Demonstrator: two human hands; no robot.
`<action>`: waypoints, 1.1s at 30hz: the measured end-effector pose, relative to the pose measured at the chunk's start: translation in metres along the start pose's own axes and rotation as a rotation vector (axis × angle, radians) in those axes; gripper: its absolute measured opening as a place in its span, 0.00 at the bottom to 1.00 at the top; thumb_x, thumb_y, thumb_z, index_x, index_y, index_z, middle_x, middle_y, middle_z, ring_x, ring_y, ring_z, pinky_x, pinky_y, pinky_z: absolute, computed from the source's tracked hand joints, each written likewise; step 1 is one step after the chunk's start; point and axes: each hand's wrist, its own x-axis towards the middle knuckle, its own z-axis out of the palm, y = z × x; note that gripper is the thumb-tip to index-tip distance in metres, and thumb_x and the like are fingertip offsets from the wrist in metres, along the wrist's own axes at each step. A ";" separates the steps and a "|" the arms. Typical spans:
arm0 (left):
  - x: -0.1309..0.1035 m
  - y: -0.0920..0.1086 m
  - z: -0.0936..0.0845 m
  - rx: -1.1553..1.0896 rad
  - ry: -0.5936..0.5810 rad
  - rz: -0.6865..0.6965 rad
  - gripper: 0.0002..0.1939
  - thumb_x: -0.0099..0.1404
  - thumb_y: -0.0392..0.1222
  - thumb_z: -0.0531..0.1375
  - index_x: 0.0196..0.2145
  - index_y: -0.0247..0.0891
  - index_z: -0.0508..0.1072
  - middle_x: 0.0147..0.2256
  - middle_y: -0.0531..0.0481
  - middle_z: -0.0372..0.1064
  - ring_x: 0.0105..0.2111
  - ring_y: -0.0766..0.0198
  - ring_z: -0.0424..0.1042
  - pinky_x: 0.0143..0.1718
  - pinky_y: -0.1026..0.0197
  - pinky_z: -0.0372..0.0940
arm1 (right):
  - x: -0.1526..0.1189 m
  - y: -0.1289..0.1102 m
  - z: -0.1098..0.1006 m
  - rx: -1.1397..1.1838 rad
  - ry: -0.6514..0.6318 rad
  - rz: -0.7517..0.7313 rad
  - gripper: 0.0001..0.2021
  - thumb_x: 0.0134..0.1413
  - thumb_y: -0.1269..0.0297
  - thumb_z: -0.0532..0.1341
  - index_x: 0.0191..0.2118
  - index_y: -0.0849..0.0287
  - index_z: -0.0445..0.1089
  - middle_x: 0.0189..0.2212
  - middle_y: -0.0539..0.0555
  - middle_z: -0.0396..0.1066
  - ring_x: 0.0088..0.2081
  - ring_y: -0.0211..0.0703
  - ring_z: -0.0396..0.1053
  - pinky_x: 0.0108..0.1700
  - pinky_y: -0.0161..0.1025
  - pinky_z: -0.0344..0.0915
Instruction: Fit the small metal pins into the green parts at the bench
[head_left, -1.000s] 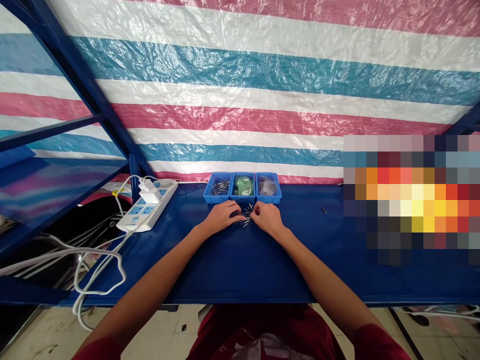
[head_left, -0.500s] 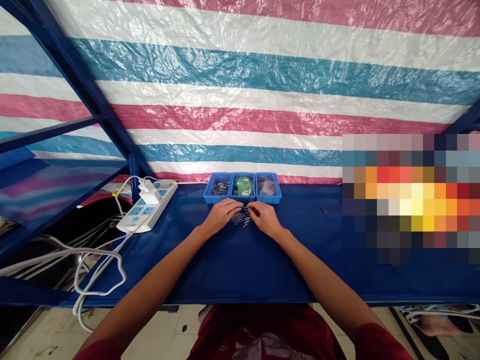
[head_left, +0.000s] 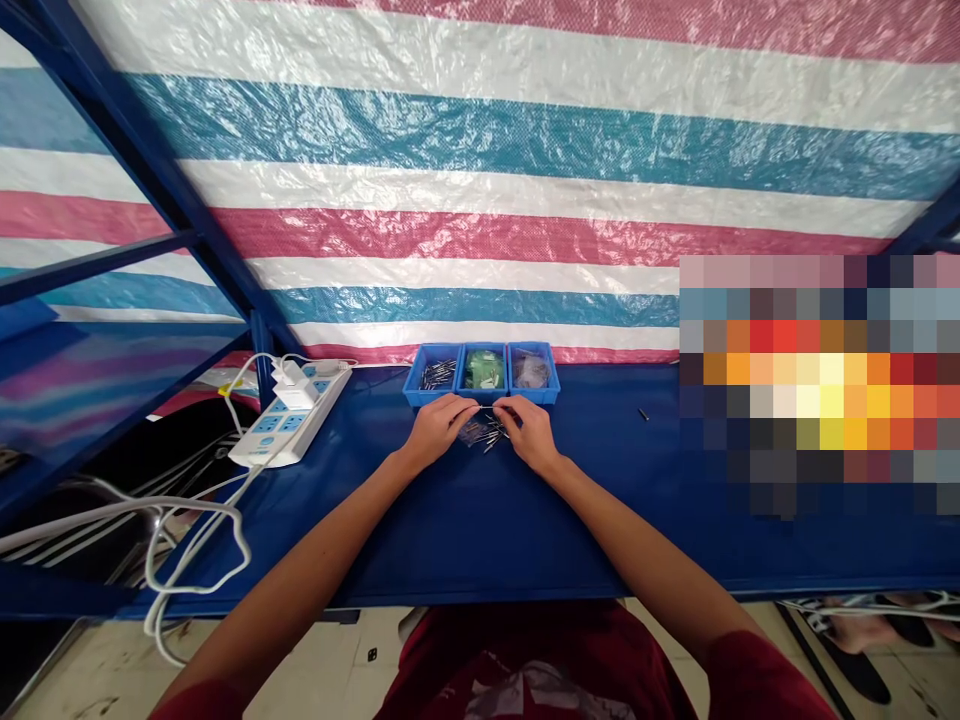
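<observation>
A thin metal piece (head_left: pixel 487 406) spans the small gap between my two hands, pinched at its left end by my left hand (head_left: pixel 444 426) and at its right end by my right hand (head_left: pixel 528 430). Several slim dark and silver pieces (head_left: pixel 491 436) lie loosely just below, beside a bit of clear plastic (head_left: pixel 472 432). Right behind my hands stand three joined blue bins: the left bin (head_left: pixel 422 396) holds metal pieces, the middle bin (head_left: pixel 480 397) green and white items, the right bin (head_left: pixel 534 396) clear plastic.
A white power strip (head_left: pixel 289 425) with plugged-in adapters and loose white cables (head_left: pixel 199 507) occupies the left of the blue table (head_left: pixel 480 540). One small dark piece (head_left: pixel 643 414) lies to the right, near a blurred-out area. A striped sheet (head_left: pixel 450 190) hangs behind.
The fingertips of both hands have come level, with the thin piece now stretched straight between them. The view has shifted slightly.
</observation>
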 end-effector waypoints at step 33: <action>0.000 0.006 -0.002 -0.106 0.022 -0.090 0.15 0.69 0.48 0.53 0.40 0.36 0.74 0.33 0.47 0.75 0.28 0.66 0.72 0.30 0.65 0.66 | 0.000 -0.009 -0.004 0.019 -0.032 0.039 0.15 0.65 0.58 0.50 0.37 0.59 0.70 0.31 0.54 0.71 0.32 0.40 0.68 0.37 0.36 0.64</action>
